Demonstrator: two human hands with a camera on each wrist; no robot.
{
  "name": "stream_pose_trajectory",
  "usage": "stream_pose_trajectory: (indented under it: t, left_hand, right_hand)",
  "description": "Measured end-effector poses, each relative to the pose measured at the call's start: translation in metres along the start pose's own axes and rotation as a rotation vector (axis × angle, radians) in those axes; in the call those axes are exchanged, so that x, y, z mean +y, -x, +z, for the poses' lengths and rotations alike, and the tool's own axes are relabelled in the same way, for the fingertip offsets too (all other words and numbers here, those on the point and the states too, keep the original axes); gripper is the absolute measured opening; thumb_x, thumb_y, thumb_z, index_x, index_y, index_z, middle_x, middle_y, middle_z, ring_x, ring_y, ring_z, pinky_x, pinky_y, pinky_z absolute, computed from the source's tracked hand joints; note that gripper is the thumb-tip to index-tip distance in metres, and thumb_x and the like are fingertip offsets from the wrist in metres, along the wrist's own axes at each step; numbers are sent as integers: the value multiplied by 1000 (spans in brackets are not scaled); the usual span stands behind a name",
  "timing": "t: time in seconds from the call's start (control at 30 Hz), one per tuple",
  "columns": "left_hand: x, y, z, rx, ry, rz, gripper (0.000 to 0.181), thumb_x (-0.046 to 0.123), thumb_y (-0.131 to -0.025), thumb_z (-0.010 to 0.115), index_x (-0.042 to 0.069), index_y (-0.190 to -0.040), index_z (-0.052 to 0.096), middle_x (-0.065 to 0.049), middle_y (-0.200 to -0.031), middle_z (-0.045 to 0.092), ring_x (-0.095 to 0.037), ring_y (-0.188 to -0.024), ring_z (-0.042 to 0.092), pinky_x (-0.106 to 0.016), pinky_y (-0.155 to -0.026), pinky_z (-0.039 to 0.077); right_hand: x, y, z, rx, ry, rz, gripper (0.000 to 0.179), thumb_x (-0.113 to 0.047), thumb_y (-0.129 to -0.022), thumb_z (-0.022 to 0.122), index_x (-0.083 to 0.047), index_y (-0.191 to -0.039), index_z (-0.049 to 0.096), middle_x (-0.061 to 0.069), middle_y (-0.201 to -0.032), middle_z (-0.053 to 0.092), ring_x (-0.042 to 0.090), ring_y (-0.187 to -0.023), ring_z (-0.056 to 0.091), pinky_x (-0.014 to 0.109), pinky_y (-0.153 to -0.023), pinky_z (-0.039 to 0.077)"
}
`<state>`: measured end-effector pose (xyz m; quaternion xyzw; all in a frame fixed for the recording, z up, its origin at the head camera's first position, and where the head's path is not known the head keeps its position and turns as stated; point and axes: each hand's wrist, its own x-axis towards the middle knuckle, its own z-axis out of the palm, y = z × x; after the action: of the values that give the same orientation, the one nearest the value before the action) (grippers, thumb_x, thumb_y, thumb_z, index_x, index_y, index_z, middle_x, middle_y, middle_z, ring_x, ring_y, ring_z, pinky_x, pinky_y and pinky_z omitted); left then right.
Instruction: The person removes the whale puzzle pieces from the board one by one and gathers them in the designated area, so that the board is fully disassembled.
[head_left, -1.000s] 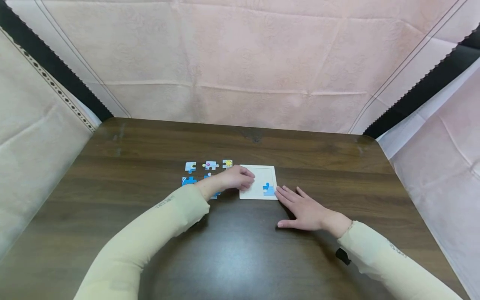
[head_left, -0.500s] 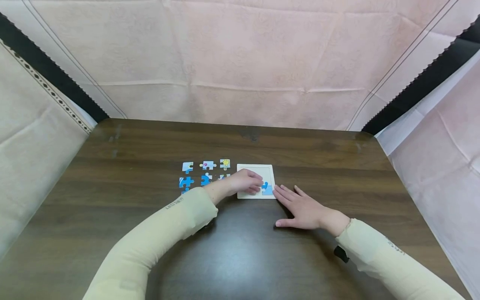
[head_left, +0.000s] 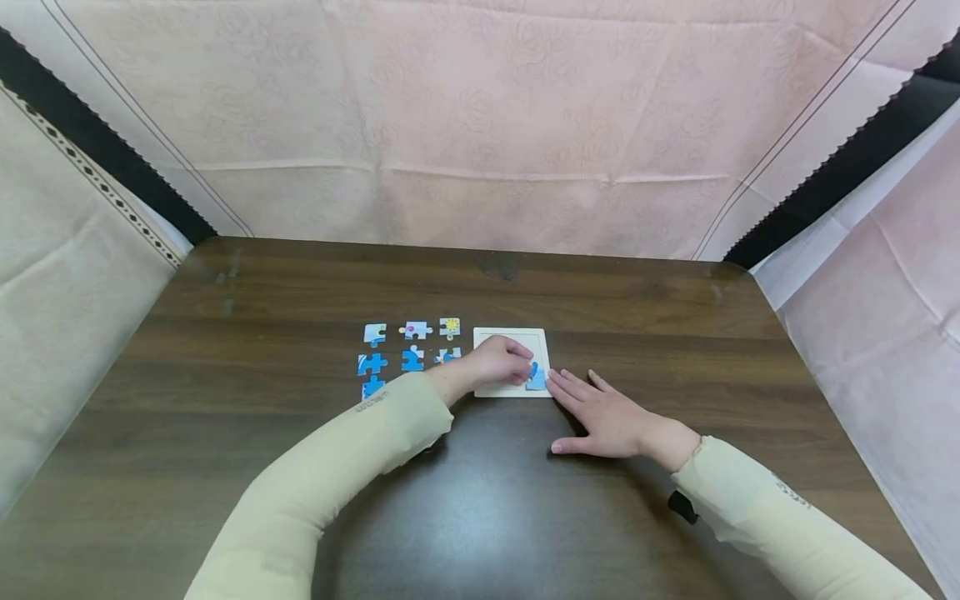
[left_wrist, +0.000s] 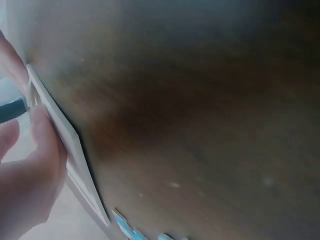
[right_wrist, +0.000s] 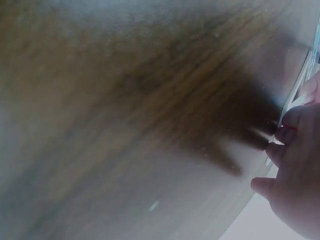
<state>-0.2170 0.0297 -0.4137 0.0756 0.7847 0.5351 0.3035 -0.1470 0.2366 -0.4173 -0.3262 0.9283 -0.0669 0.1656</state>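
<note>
My left hand (head_left: pixel 501 360) is over a shallow white puzzle tray (head_left: pixel 542 335), its fingers bent downward. The fingertips are close to a light and dark blue jigsaw piece (head_left: pixel 537 382) in the tray's lower right corner. In the left wrist view, the thumb and a finger (left_wrist: pixel 46 137) reach over the tray rim (left_wrist: pixel 75 150); whether they pinch a piece does not show. My right hand (head_left: pixel 611 417) lies palm down with spread fingers, fingertips against the tray's right edge. In the right wrist view, that hand (right_wrist: pixel 295 175) touches the rim.
Left of the tray, several loose jigsaw pieces lie in rows, among them a sun piece (head_left: pixel 450 327) and a blue piece (head_left: pixel 372 363). My left forearm hides part of the lowest row. Brown wooden table (head_left: pixel 480 517) underneath; pale cloth (head_left: pixel 480 125) hangs behind and at the sides.
My left hand has moved right across the tray, from its left edge toward the blue piece. More loose pieces show behind it. The right hand stays at the tray's edge.
</note>
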Motion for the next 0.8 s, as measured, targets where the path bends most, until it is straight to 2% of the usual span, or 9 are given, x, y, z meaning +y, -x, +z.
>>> stream_pose_trajectory:
  t: [0.1, 0.2, 0.33, 0.47, 0.6, 0.8]
  left_hand:
    - [2, -2, 4, 24, 17, 3, 31, 3, -87, 58, -7, -116, 60, -13, -89, 67, -8, -65, 60, -23, -71, 56]
    - [3, -3, 7, 36, 44, 2, 30, 0, -86, 57, -9, -114, 61, -4, -74, 60, -5, -58, 57, -21, -66, 56]
    - [5, -3, 8, 51, 59, -6, 27, -1, -85, 58, -8, -111, 63, 0, -67, 55, -4, -54, 55, -19, -62, 55]
    - [6, -1, 7, 74, 87, -6, 24, -2, -84, 60, -8, -107, 65, -1, -66, 57, -3, -52, 56, -17, -59, 54]
    - [6, -1, 2, 68, 124, 9, 25, -3, -84, 60, -9, -107, 64, -2, -68, 58, -3, -54, 56, -16, -59, 53]
    - [11, 5, -13, 22, 156, -6, 27, 2, -87, 61, -5, -112, 63, -5, -83, 60, -6, -64, 60, -23, -72, 56]
  right_hand:
    - [0, 0, 0, 8, 1, -8, 89, -63, -85, 50, -8, -149, 22, 8, -156, 19, 27, -144, 19, 55, -115, 12]
    - [0, 0, 0, 12, -1, -11, 89, -63, -85, 50, -7, -148, 22, 9, -156, 20, 28, -144, 19, 56, -115, 12]
    - [0, 0, 1, 13, 2, -13, 89, -63, -85, 50, -7, -148, 22, 8, -156, 20, 28, -144, 20, 56, -115, 13]
    - [0, 0, 0, 11, 5, -15, 89, -64, -85, 49, -7, -148, 23, 8, -156, 20, 28, -144, 20, 56, -115, 13]
    - [0, 0, 0, 3, -3, -14, 88, -64, -85, 48, -7, -148, 23, 8, -156, 19, 28, -144, 19, 57, -114, 13]
    - [0, 0, -1, -8, -11, -2, 89, -64, -85, 49, -9, -149, 21, 7, -157, 18, 27, -144, 18, 56, -115, 12]
